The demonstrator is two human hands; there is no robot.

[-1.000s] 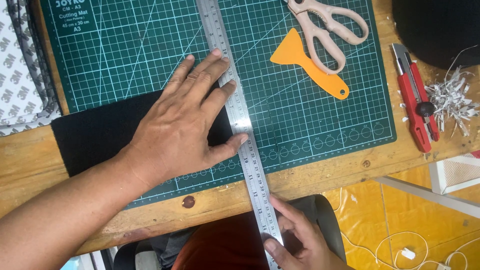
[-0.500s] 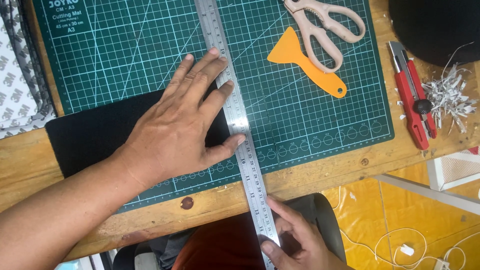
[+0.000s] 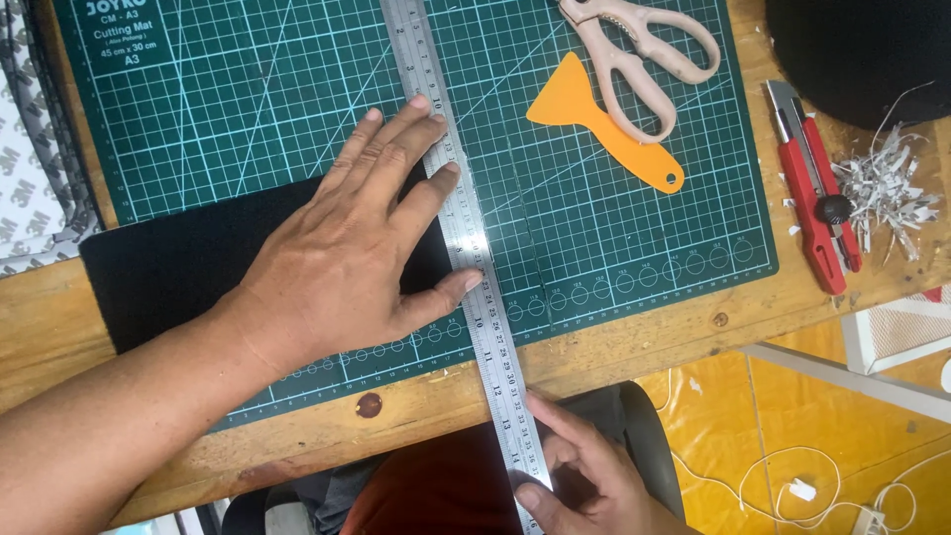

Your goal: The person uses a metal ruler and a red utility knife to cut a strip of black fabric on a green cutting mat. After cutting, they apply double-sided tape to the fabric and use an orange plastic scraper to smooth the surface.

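R hand [image 3: 584, 476] nearest, below the table edge: fingers curled round the near end of the steel ruler [image 3: 466, 258], pinching it. Ruler runs up across the wooden table [image 3: 614, 347] and green cutting mat [image 3: 248, 119]. L hand [image 3: 347, 258] lies flat, fingers spread, pressing black fabric [image 3: 168, 267] w/ fingertips on the ruler's left edge. Beyond: orange scraper [image 3: 594, 124], beige scissors [image 3: 639, 54]; red utility knife [image 3: 817, 198] at right beside paper scraps [image 3: 887, 188].

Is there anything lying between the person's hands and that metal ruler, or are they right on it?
Nothing visible stands between. The left hand lies flat on the black sheet, fingertips touching the steel ruler. The right hand grips the ruler's near end, off the table edge.
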